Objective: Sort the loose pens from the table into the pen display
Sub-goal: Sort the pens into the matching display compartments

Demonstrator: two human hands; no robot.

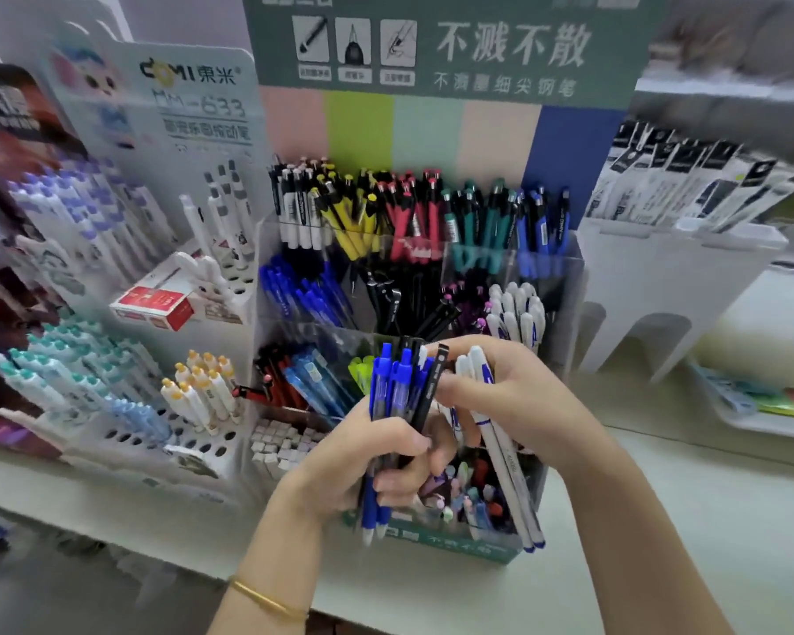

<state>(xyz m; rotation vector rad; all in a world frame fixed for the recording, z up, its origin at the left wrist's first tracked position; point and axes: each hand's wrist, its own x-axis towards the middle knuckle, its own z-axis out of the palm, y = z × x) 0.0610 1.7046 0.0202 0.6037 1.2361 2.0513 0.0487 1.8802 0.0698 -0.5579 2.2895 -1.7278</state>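
Gripping blue and black pens (399, 385) upright, the left hand (358, 456) sits beside the right hand (519, 396), which holds white pens (500, 453); the matching white-pen compartment (516, 309) of the display (574, 286) lies directly beyond the right hand.

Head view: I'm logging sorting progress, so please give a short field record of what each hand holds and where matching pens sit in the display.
left hand: grips a bundle of blue and black pens, tips down
right hand: holds white pens with blue trim, tips down
pen display: clear tiered compartments, pens grouped by colour
blue pen compartment: middle tier, left
white pen compartment: middle tier, right
status: neither handful placed yet
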